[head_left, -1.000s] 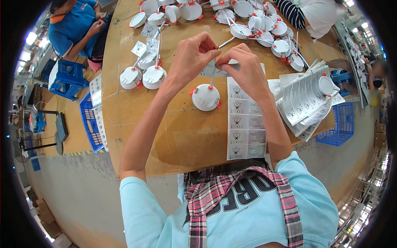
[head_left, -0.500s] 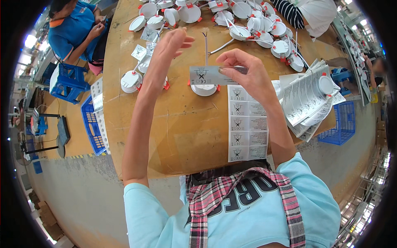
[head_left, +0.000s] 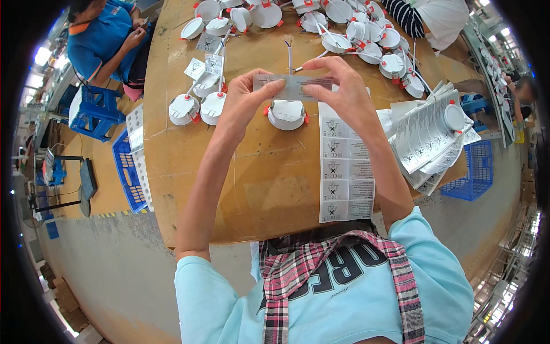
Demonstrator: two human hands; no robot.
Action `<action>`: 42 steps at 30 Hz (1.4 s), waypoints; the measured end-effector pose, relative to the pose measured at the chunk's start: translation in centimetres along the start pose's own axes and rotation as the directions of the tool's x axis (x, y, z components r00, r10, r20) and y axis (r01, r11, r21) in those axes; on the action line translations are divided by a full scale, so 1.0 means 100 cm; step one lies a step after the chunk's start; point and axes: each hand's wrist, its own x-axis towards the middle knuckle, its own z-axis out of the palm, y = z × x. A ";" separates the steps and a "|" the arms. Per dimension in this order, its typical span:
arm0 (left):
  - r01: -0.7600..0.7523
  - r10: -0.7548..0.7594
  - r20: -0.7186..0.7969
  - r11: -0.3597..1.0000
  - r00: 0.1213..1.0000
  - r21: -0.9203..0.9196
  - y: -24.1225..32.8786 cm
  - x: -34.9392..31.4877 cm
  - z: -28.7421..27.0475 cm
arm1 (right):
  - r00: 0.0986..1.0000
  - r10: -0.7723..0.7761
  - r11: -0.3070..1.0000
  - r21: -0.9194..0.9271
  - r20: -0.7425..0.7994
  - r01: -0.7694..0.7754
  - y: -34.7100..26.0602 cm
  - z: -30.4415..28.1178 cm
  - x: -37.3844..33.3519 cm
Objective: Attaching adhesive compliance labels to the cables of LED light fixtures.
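Note:
A silver-grey printed label [head_left: 294,87] is stretched level between my two hands. My left hand [head_left: 247,96] pinches its left end with the thumb on the near face, and my right hand [head_left: 342,85] grips the right end the same way. Just below and behind the label, a round white downlight [head_left: 286,116] with red clips lies on the table. Its cable rises behind the label, which partly covers the fitting. Near my right forearm lies a sheet of labels [head_left: 347,166]. Whether the held label touches the downlight I cannot tell.
Downlights with labels on their cables [head_left: 184,109] stand to the left. Many more downlights [head_left: 356,31] crowd the far side. A stack of label sheets [head_left: 427,137] lies at right, a downlight on top. Co-workers [head_left: 106,43] sit at far left and far right.
My left hand has come down and right from above and taken the label's left end. The label has moved slightly up and now spans both hands.

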 end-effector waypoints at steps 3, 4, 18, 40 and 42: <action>0.008 -0.009 -0.010 0.997 1.000 -0.081 -0.003 0.006 0.000 | 0.997 -0.043 0.982 -0.182 0.069 0.055 0.013 -0.007 0.010; 0.009 -0.010 -0.011 0.997 1.000 -0.081 -0.004 0.007 0.000 | 0.996 0.019 0.991 -0.136 0.089 -0.007 0.013 -0.007 0.011; -0.061 0.044 -0.203 0.995 0.978 -0.080 -0.014 0.033 0.012 | 0.999 0.036 0.999 -0.021 -0.019 -0.037 0.030 -0.005 0.031; -0.133 0.101 -0.246 0.984 0.964 -0.118 -0.022 0.038 0.017 | 0.997 0.065 0.998 0.009 -0.051 -0.064 0.032 -0.003 0.033; -0.120 0.088 -0.249 0.986 0.964 -0.115 -0.023 0.037 0.018 | 0.996 0.072 0.997 0.006 -0.051 -0.072 0.032 -0.003 0.033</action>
